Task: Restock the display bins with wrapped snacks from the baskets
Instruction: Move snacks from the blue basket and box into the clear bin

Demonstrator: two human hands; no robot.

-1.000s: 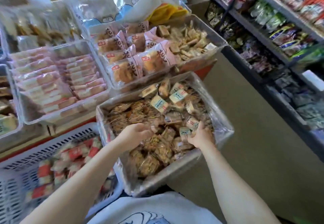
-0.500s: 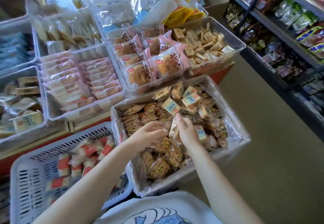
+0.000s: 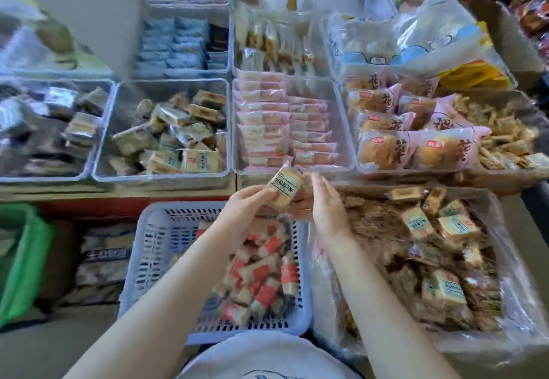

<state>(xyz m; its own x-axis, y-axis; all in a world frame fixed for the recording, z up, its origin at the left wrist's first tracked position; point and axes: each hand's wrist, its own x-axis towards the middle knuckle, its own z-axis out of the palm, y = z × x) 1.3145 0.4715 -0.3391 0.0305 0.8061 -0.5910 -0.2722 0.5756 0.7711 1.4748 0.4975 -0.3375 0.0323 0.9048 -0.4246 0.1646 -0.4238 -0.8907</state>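
Both hands cupped round a snack bundle — left hand [image 3: 246,209] gripping the top pack [image 3: 283,185], right hand [image 3: 325,200] bracing; matching bin [image 3: 104,153] up-left, nearer the left, pack tilted toward it

clear display bins [image 3: 166,176] of wrapped snacks side by side on a red-edged counter [image 3: 118,205]

both hands, left hand [image 3: 248,211] and right hand [image 3: 328,205], hold a bundle of wrapped snacks [image 3: 284,187] above the far rim of the white slotted basket [image 3: 154,248], near the clear display bin [image 3: 162,132].
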